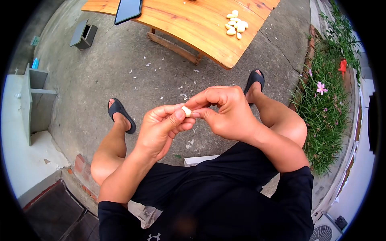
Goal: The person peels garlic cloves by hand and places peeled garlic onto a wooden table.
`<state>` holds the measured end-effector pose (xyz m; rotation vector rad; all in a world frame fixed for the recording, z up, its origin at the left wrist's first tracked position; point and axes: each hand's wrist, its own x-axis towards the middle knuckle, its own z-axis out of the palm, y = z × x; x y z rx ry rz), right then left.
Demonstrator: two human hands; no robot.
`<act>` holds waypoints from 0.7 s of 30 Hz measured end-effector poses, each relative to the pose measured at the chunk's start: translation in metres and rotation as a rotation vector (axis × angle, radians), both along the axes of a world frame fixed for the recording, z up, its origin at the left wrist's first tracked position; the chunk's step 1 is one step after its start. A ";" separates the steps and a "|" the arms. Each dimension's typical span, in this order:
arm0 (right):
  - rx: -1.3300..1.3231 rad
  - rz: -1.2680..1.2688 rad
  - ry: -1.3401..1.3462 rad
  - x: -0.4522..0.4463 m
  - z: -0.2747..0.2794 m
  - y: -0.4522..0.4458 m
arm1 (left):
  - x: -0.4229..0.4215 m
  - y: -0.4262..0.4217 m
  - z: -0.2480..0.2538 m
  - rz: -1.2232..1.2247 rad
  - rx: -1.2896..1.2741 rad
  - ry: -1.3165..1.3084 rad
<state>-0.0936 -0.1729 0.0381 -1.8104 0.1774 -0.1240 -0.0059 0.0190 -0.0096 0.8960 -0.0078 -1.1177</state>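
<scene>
A pale garlic clove (186,111) is held up in front of my lap, small between the fingertips of both hands. My left hand (161,126) pinches it between thumb and index finger, the other fingers curled below. From the other side, my right hand (229,112) grips at the clove's edge, thumb and index fingertip close together on it. Whether skin is still on the clove is too small to tell. Beyond my hands, several peeled garlic cloves (236,25) lie in a loose pile on the wooden table (193,24).
A dark tablet or phone (128,10) lies at the table's near edge. Thin white peel scraps (183,96) are scattered over the concrete floor (161,76). Grass with pink flowers (321,116) grows along the right side. A grey box (83,35) stands at the upper left.
</scene>
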 end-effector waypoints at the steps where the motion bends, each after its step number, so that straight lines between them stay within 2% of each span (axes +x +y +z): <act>1: 0.029 0.002 0.019 0.000 -0.001 -0.001 | -0.001 0.000 0.000 0.004 -0.002 -0.001; 5: 0.251 -0.035 0.099 0.000 -0.017 -0.001 | -0.003 0.001 -0.002 -0.006 -0.014 0.043; 8: 0.282 -0.016 0.056 0.001 -0.013 -0.005 | 0.001 -0.003 0.007 -0.003 -0.041 0.087; 11: -0.008 0.011 -0.137 0.003 -0.010 -0.006 | -0.001 -0.004 0.004 0.023 -0.073 0.069; 14: -0.127 -0.018 -0.163 0.001 -0.005 0.000 | -0.005 -0.007 0.009 0.017 -0.067 0.086; 21: -0.067 -0.034 -0.113 -0.001 -0.007 0.000 | -0.007 0.000 -0.009 0.036 -0.067 -0.049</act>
